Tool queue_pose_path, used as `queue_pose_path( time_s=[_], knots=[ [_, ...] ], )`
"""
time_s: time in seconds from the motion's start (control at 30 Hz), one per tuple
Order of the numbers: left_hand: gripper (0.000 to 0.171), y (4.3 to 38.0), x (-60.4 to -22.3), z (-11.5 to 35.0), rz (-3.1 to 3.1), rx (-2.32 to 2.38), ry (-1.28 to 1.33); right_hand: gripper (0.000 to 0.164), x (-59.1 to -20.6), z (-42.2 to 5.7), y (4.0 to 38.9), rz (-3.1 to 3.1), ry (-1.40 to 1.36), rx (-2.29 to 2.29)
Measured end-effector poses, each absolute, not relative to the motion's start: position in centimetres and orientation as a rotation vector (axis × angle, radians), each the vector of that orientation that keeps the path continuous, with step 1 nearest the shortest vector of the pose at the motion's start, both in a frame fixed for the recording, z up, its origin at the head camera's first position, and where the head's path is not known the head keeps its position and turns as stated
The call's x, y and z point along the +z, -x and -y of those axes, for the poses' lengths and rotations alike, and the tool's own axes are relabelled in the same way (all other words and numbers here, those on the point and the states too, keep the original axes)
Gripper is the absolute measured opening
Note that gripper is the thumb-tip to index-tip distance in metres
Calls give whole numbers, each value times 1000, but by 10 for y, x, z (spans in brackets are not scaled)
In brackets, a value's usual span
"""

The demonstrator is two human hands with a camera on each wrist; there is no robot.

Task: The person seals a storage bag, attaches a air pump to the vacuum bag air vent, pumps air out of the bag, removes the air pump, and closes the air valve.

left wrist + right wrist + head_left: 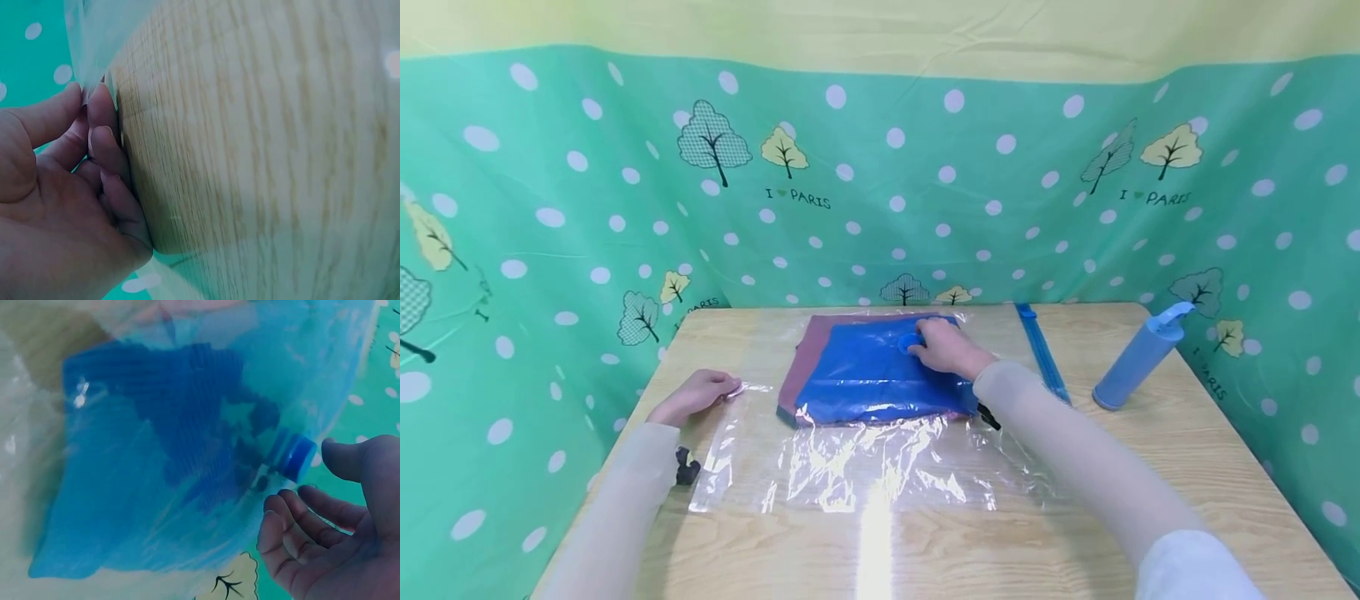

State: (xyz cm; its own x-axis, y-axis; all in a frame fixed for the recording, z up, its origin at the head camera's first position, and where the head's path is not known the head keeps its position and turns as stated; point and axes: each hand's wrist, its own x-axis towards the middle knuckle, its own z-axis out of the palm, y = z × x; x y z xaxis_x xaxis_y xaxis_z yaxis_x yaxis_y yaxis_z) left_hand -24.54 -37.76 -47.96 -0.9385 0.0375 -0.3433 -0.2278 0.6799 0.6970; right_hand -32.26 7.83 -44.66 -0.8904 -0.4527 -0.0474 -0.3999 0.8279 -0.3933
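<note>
A clear plastic vacuum storage bag (887, 467) lies flat on the table, with folded blue cloth (865, 367) and mauve cloth (805, 358) inside it. My left hand (700, 393) pinches the bag's left edge between thumb and forefinger, the other fingers resting near the wood. Over the bag's upper right part, my right hand (951, 346) is at the round blue valve cap (299, 457). In the right wrist view, thumb and fingers lie loosely on either side of the cap, with small gaps showing. A blue zip strip (1043, 354) runs along the bag's right side.
A blue hand pump (1138, 358) stands at the right of the wooden table (1195, 467). Green polka-dot curtains (895, 175) hang close behind the table and on both sides. Bright glare lies on the table's front middle.
</note>
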Motion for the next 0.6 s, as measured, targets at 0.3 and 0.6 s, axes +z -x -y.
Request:
queue_pose_path(
  time_s=[0.3, 0.6],
  knots=[
    [31, 245, -481, 375, -2563, 1114, 158, 22, -457, -66, 325, -2940, 634, -476],
    [32, 245, -480, 376, -2576, 1125, 150, 21, -457, -61, 327, -2977, 651, -425]
  ],
)
